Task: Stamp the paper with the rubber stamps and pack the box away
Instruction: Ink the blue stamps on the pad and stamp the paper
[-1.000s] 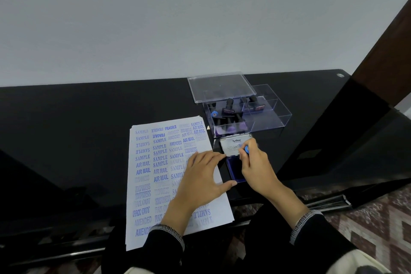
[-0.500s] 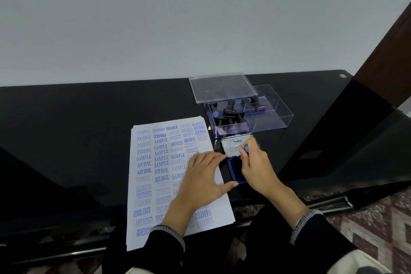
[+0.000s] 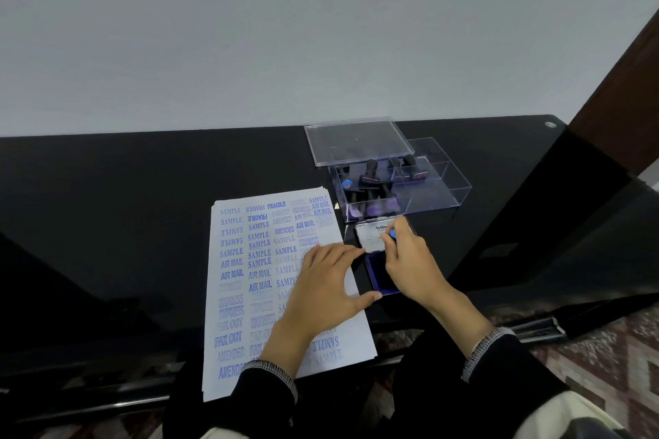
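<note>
A white paper covered with blue stamped words lies on the black table. My left hand rests on the paper's right part, its thumb touching the front edge of the open blue ink pad. My right hand grips a rubber stamp whose blue knob shows above my fingers, held over the ink pad; the stamp's face is hidden. Behind the pad stands a clear plastic box with several stamps in its left compartment. The clear lid leans on the box's back left.
The ink pad's lid, white inside with printed text, is folded open toward the box. A dark wooden post rises at the right. The table's front edge runs just under my wrists, with a patterned floor below right.
Nearly nothing has moved. My right hand stays with the stamp over the ink pad and my left hand stays on the paper.
</note>
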The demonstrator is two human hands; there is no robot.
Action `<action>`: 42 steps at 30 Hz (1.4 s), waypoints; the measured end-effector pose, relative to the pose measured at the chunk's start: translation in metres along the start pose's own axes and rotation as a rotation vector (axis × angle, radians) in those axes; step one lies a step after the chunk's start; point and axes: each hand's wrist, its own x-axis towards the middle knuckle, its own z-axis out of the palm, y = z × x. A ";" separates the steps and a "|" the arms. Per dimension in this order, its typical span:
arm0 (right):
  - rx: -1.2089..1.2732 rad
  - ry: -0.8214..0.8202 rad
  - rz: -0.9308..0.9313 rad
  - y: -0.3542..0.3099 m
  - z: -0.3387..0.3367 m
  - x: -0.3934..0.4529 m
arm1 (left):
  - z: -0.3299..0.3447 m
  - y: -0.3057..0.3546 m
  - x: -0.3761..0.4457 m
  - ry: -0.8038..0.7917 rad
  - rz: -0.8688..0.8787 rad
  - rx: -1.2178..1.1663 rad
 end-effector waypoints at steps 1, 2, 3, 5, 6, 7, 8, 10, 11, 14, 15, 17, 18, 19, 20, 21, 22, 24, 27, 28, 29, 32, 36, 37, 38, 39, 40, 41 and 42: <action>-0.010 0.015 -0.005 0.000 0.001 -0.003 | 0.000 0.000 0.000 0.000 -0.001 -0.001; -0.034 0.028 -0.012 0.000 0.001 -0.005 | 0.000 0.000 0.001 0.003 -0.001 -0.002; -0.065 0.036 -0.020 0.000 0.002 -0.007 | 0.000 -0.001 0.000 0.005 -0.001 -0.004; -0.131 0.036 -0.044 -0.001 0.004 -0.010 | 0.000 -0.001 0.000 0.004 0.001 -0.005; -0.163 0.032 -0.057 -0.002 0.006 -0.010 | 0.001 -0.001 0.000 0.007 0.003 -0.005; -0.190 0.029 -0.069 -0.002 0.007 -0.011 | 0.001 -0.001 0.000 0.011 0.004 -0.005; -0.204 0.029 -0.071 -0.001 0.009 -0.011 | 0.001 -0.001 0.000 0.013 0.005 -0.005; -0.145 0.038 -0.045 0.001 0.009 -0.010 | 0.000 -0.001 0.001 0.012 0.004 -0.005; -0.064 0.041 -0.024 0.003 0.009 -0.009 | 0.000 -0.001 0.001 0.009 0.003 -0.007; 0.139 0.039 0.033 0.004 0.004 -0.008 | -0.001 0.000 0.000 -0.004 -0.005 -0.011; 0.174 0.033 0.045 0.004 0.002 -0.008 | -0.002 0.000 0.000 -0.017 -0.005 -0.015; 0.213 0.018 0.060 0.003 0.000 -0.007 | -0.006 0.002 0.001 -0.058 -0.028 -0.085; 0.212 0.008 0.061 0.003 -0.001 -0.006 | -0.010 0.003 0.002 -0.076 -0.066 -0.173; 0.199 -0.003 0.058 0.004 -0.001 -0.005 | -0.015 0.005 0.004 -0.081 -0.111 -0.286; 0.176 -0.013 0.053 0.004 -0.002 -0.004 | -0.021 0.005 0.005 -0.064 -0.153 -0.395; 0.146 -0.021 0.047 0.005 -0.001 -0.003 | -0.027 0.004 0.007 -0.025 -0.176 -0.461; 0.111 -0.025 0.041 0.004 -0.001 -0.001 | -0.034 0.001 0.007 0.029 -0.190 -0.471; 0.048 -0.026 0.025 0.004 0.000 0.002 | -0.047 -0.010 0.007 0.127 -0.225 -0.437; 0.034 -0.010 0.015 0.003 0.000 0.002 | -0.063 -0.036 0.001 0.223 -0.311 -0.325; 0.062 -0.004 0.014 0.004 0.001 -0.001 | -0.068 -0.046 -0.002 0.241 -0.343 -0.287; 0.097 0.005 0.012 0.005 0.002 -0.005 | -0.073 -0.055 -0.006 0.256 -0.370 -0.248; 0.142 0.043 -0.001 0.008 0.006 -0.016 | -0.082 -0.081 -0.020 0.299 -0.436 -0.141; 0.082 0.109 -0.010 0.014 0.014 -0.027 | -0.085 -0.100 -0.037 0.318 -0.505 -0.083; 0.071 0.124 -0.005 0.016 0.016 -0.029 | -0.084 -0.102 -0.040 0.312 -0.505 -0.061; 0.067 0.131 0.004 0.018 0.017 -0.029 | -0.082 -0.104 -0.041 0.302 -0.502 -0.045; 0.068 0.123 0.012 0.019 0.017 -0.028 | -0.080 -0.105 -0.043 0.289 -0.504 -0.034; 0.070 0.103 0.020 0.019 0.016 -0.026 | -0.079 -0.105 -0.044 0.275 -0.509 -0.026; 0.074 0.079 0.028 0.019 0.014 -0.022 | -0.077 -0.105 -0.044 0.260 -0.512 -0.010; 0.086 0.056 0.038 0.017 0.011 -0.017 | -0.076 -0.104 -0.045 0.249 -0.508 0.009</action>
